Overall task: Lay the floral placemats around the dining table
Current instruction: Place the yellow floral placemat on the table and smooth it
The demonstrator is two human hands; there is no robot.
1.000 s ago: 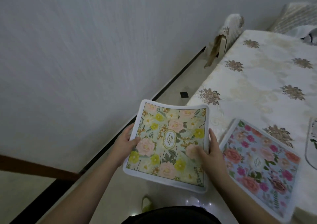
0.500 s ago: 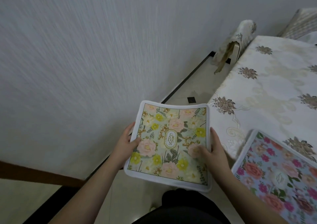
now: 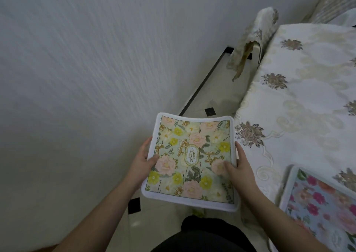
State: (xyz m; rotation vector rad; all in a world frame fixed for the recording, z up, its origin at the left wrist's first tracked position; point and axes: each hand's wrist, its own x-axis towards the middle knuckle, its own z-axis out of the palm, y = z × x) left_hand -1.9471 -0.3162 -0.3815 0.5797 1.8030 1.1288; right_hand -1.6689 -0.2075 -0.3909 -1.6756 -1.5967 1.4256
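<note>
Both forearms are bare with no sleeves in view, above dark black clothing.

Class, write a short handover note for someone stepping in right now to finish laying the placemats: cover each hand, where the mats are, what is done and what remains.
Left hand: grips the left edge of the green-and-yellow placemat, thumb on top.
Right hand: grips its right edge, thumb on the print.
That mat is held in the air over the floor, just left of the dining table, not yet laid.
Done: a blue-and-pink placemat already lies flat on the table's near edge.
Left: lay the held mat on the bare tablecloth farther along; whether more mats follow cannot be seen.
</note>
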